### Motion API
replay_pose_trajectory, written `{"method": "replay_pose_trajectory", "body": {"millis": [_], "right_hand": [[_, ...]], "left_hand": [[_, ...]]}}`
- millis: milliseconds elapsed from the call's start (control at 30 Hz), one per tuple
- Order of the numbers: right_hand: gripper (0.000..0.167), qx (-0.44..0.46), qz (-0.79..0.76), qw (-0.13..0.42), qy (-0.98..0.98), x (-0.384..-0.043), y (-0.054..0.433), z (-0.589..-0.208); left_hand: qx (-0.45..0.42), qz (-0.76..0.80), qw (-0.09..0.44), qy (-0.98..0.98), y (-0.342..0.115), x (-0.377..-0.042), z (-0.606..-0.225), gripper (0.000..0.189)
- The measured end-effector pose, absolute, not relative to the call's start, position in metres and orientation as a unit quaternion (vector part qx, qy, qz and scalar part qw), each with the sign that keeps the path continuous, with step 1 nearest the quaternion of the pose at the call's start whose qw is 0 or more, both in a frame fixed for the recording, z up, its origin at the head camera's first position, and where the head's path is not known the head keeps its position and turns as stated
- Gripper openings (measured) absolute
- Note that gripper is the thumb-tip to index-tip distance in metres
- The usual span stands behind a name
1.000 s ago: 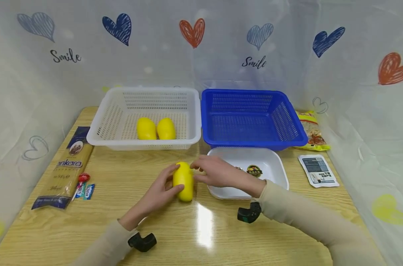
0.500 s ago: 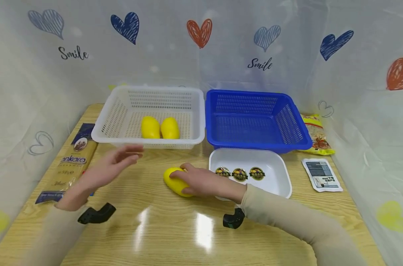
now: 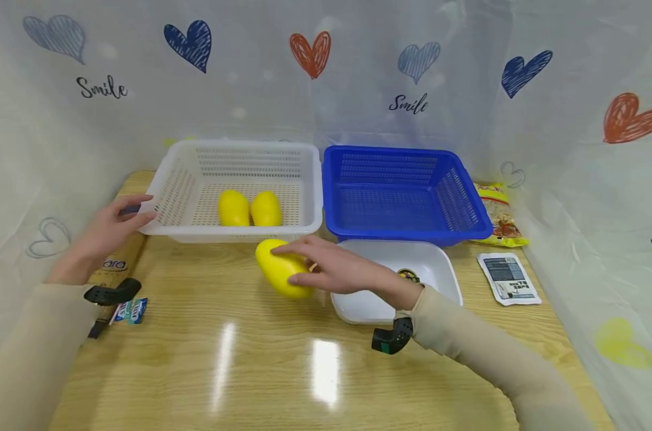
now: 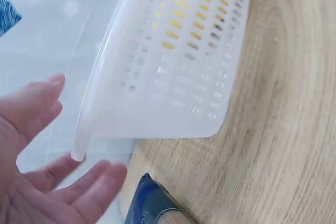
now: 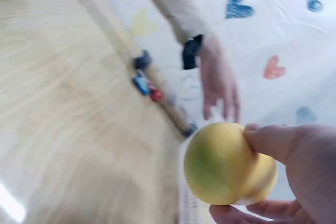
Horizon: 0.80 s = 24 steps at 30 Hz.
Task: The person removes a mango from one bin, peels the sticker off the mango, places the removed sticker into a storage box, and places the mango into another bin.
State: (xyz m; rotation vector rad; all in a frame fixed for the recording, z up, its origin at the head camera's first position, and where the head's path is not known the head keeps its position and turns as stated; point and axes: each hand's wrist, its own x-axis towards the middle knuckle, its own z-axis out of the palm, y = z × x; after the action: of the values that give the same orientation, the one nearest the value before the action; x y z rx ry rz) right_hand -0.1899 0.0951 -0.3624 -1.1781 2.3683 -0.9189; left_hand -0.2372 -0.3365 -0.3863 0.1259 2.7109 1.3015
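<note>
My right hand [image 3: 342, 267] grips a yellow mango [image 3: 270, 261] between thumb and fingers, tilted, above the table in front of the white basket [image 3: 197, 231]. In the right wrist view the mango [image 5: 212, 163] has a greenish patch, and my thumb presses its side. Two more mangoes, a left one [image 3: 233, 209] and a right one [image 3: 265, 209], lie side by side inside that basket. My left hand [image 3: 101, 234] is at the basket's left end. Its fingers are spread around the rim in the left wrist view, a fingertip right at the corner [image 4: 79, 153], thumb apart from it.
A blue basket [image 3: 407, 230] stands right of the white one. Before it lies a white tray [image 3: 439, 269] with a round sticker [image 3: 408, 275] showing. Pasta [image 3: 113, 263] and small candies [image 3: 134, 310] lie left; a yellow snack bag [image 3: 500, 221] and white packet [image 3: 509, 278] lie right.
My left hand let go of the mango and moved left to the white basket's end. My right hand took hold of the mango, turned it and raised it toward the basket.
</note>
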Motion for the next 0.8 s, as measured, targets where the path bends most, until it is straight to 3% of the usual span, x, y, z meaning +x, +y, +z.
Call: {"method": "replay_pose_trajectory", "body": {"millis": [233,433,667,800], "right_hand": [[0.055,-0.322,-0.388,0.142,0.852,-0.254,0.084,-0.347],[0.055,-0.286,-0.269,0.122,0.912,-0.303,0.057,-0.352],[0.054,-0.196,-0.124,0.18,0.956,-0.315,0.021,-0.364],[0.054,-0.195,-0.123,0.206,0.951,-0.318,0.009,-0.366]], "left_hand": [[0.027,0.452,0.101,0.886,-0.352,-0.243,-0.397,0.068],[0.035,0.468,0.125,0.874,-0.351,-0.247,-0.398,0.072],[0.017,0.47,0.14,0.871,-0.348,-0.247,-0.399,0.079],[0.018,0.475,0.141,0.869,-0.348,-0.246,-0.397,0.08]]}}
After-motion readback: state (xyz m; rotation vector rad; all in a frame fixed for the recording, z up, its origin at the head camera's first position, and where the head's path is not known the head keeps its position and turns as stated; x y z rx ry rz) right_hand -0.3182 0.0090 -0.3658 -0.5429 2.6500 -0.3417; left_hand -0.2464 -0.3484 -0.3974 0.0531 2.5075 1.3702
